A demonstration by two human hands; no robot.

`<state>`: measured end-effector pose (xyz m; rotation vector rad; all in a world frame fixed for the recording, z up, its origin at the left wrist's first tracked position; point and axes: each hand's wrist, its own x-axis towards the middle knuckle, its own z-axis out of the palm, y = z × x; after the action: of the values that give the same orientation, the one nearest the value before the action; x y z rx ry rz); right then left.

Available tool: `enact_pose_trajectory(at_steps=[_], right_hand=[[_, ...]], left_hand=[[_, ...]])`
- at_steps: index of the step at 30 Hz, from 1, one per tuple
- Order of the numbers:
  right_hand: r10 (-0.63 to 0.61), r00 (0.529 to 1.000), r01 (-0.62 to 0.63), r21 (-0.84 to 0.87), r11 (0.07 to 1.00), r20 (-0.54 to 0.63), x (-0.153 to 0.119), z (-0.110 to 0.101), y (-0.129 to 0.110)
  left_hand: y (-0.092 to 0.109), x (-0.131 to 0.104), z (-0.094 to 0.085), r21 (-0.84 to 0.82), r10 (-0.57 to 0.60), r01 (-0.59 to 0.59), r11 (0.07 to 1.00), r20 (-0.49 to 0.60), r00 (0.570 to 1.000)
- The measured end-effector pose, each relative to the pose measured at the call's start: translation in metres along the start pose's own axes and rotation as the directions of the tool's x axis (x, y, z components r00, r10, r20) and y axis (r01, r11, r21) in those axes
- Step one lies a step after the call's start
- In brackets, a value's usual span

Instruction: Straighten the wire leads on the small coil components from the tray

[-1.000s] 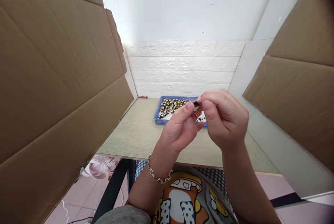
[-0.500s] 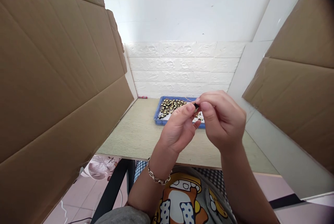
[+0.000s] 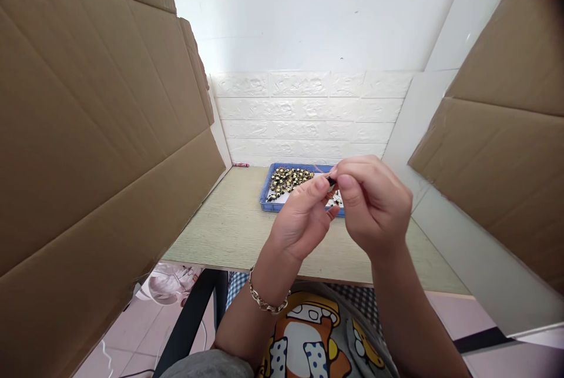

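Note:
Between the fingertips of both hands is a small black part (image 3: 331,180), mostly hidden by the fingers. My left hand (image 3: 304,213), with a chain bracelet at its wrist, pinches it from the left. From the right, my right hand (image 3: 374,204) grips it between thumb and forefinger. A thin copper-coloured wire (image 3: 318,169) runs up and left from the fingers. Behind the hands lies a blue tray (image 3: 269,206), holding a heap of small black-and-yellow parts (image 3: 288,181) on its left side. A few more parts (image 3: 337,200) show beyond the fingers.
Cardboard walls flank the pale wooden table (image 3: 220,219), a large left panel (image 3: 97,113) and a right panel (image 3: 497,131). A red marker (image 3: 240,165) lies at the back left corner. White brick-pattern wall (image 3: 308,107) closes off the back.
Both hands stay nearly in place, still pinching the black part. My right hand has shifted very slightly left, and the part appears turned a little between the fingers.

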<state>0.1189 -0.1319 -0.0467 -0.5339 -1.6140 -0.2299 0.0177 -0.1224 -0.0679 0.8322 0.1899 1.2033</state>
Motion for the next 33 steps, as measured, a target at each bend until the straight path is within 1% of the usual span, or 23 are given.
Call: enact_pose_trajectory(at_steps=[4,9,11,13,16,21,23,27,31,33], right_hand=[[0.001,1.0,-0.001,0.001,1.0,-0.006,0.0,0.001,0.0],[0.001,1.0,-0.001,0.018,1.0,-0.027,0.0,0.003,-0.003],[0.001,0.998,0.001,0.034,0.999,-0.055,-0.001,0.003,-0.005],[0.005,0.997,-0.002,0.042,0.999,-0.079,-0.001,0.003,-0.008],[0.021,0.995,-0.017,0.042,0.999,-0.094,0.0,0.002,-0.013],[0.034,0.994,-0.026,0.078,0.997,-0.105,0.003,-0.001,-0.022],[0.064,0.994,-0.056,0.088,0.995,-0.089,0.004,-0.003,-0.024],[0.169,0.986,-0.169,0.102,0.98,0.005,0.006,-0.009,-0.022],[0.164,0.982,-0.17,0.055,0.984,0.094,0.009,-0.014,-0.016],[0.173,0.976,-0.178,0.027,0.984,0.134,0.011,-0.015,-0.015]], left_hand=[[0.0,-0.001,0.0,0.012,-0.004,0.004,1.0,-0.007,1.0],[0.004,-0.003,0.003,-0.065,-0.001,0.0,0.998,-0.009,1.0],[0.005,-0.005,0.004,-0.11,-0.028,0.029,0.994,0.012,1.0],[0.007,-0.007,0.004,-0.138,-0.08,0.086,0.987,0.044,0.996],[0.01,-0.009,0.005,-0.14,-0.147,0.158,0.978,0.082,0.986],[0.013,-0.014,0.006,-0.144,-0.158,0.177,0.974,0.136,0.978],[0.013,-0.015,0.007,-0.13,-0.13,0.147,0.981,0.128,0.983],[0.011,-0.013,0.003,-0.018,0.007,-0.006,1.0,0.057,0.998],[0.011,-0.008,-0.003,0.145,0.08,-0.082,0.986,0.019,0.997],[0.011,-0.007,-0.004,0.2,0.138,-0.14,0.97,0.026,0.99]])
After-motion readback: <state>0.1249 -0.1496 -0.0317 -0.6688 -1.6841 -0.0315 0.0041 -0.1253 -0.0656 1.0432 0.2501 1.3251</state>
